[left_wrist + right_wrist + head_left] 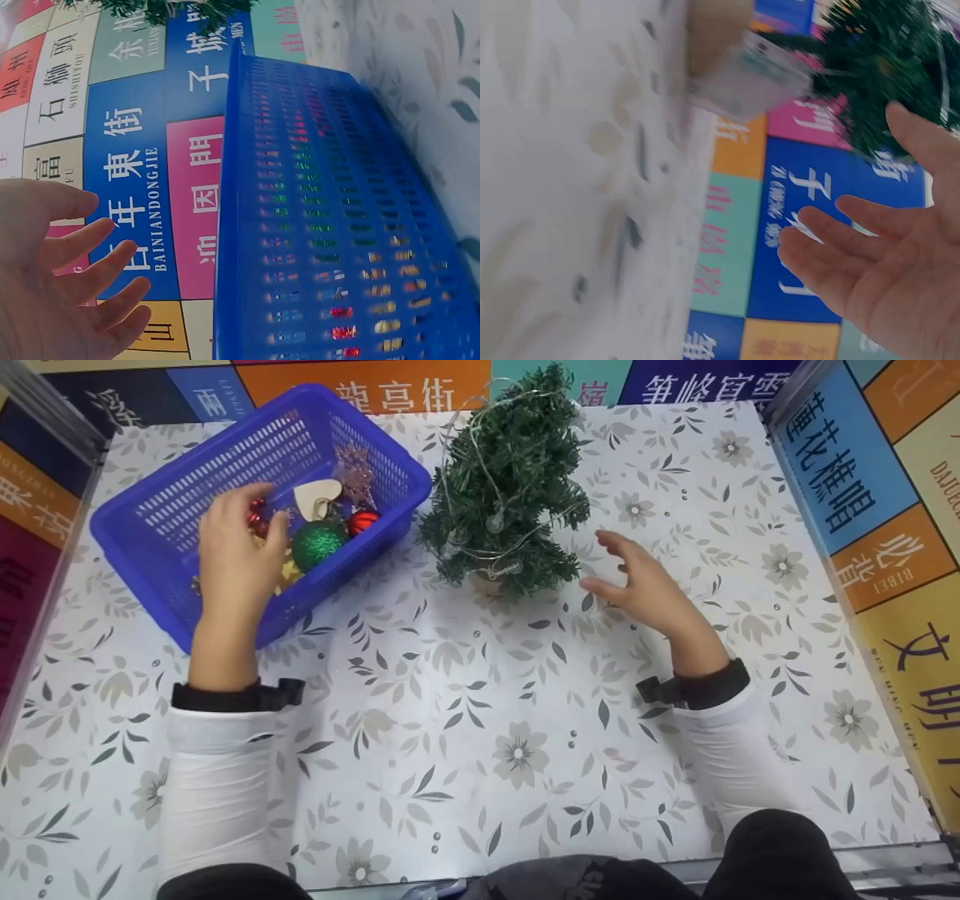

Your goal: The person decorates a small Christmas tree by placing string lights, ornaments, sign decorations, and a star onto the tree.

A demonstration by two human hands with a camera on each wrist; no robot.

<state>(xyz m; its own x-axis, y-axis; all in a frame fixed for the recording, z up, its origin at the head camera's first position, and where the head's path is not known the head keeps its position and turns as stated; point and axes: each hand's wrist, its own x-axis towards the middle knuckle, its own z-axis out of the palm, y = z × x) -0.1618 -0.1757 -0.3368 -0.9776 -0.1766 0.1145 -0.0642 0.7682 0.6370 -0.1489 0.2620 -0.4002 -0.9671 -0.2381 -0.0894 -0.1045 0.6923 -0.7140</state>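
A blue plastic basket (225, 442) holds a glittery green ball (318, 546), a wooden heart (316, 495), a striped red ball (363, 521), a pinkish star-shaped ornament (354, 469) and some gold pieces (289, 576). My left hand (238, 540) hovers over the basket with loosely bent fingers, holding nothing; in the left wrist view its fingers are spread beside the basket wall (300, 225). To the basket's right stands a small artificial Christmas tree (510, 487) wrapped in thin wire lights. Beside its right branches is my right hand (645, 589), palm toward the tree, fingers apart and bare.
A flower-patterned cloth (465, 697) covers the table. Low panels with Chinese lettering (420, 386) border it at the back and both sides. In the right wrist view a translucent box-like piece (754, 79) hangs by the tree's brown base (716, 37).
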